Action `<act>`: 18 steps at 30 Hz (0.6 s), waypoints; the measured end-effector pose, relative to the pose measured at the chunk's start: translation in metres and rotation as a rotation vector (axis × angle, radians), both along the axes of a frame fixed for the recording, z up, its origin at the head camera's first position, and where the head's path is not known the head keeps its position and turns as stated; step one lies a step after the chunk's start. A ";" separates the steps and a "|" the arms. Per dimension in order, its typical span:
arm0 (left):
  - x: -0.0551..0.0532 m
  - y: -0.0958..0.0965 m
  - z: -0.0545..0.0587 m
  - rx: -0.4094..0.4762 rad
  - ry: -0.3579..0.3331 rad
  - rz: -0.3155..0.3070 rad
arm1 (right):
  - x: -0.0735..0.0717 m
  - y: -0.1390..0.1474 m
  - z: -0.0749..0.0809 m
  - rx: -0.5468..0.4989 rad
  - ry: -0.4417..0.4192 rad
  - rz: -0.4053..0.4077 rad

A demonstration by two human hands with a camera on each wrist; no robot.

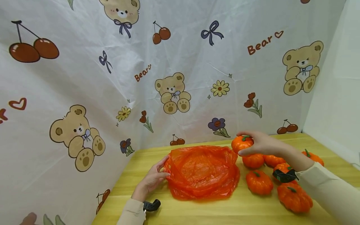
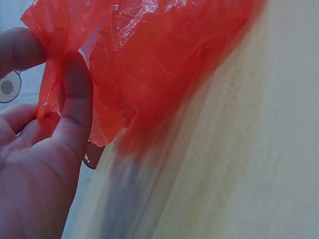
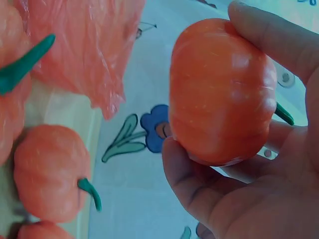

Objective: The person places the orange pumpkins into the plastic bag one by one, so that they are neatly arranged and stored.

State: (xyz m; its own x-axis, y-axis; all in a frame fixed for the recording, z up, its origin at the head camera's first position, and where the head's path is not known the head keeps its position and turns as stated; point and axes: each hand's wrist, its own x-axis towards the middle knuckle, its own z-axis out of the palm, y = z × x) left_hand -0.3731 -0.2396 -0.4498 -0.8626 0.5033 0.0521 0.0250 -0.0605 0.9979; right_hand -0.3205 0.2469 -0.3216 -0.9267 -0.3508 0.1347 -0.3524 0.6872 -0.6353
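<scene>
A red plastic bag (image 1: 201, 172) lies on the table with its mouth spread wide. My left hand (image 1: 153, 178) grips the bag's left rim; in the left wrist view the thin film (image 2: 134, 64) runs between thumb and fingers. My right hand (image 1: 260, 144) holds a small orange pumpkin (image 1: 241, 143) with a green stem, raised at the bag's right edge. In the right wrist view the held pumpkin (image 3: 222, 92) sits between thumb and fingertips. Below that hand are more pumpkins, one (image 1: 258, 182) close to the bag and another (image 1: 294, 197) nearer the front.
The wooden-patterned table (image 1: 197, 214) meets a white cloth (image 1: 191, 62) printed with bears, bows and flowers at the back and left. A further pumpkin (image 1: 313, 157) stands at the right, partly behind the right forearm. A white wall (image 1: 334, 103) rises on the right.
</scene>
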 end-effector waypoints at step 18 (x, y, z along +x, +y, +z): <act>-0.003 -0.001 0.000 -0.003 0.006 -0.003 | -0.022 -0.044 0.006 -0.079 -0.087 0.030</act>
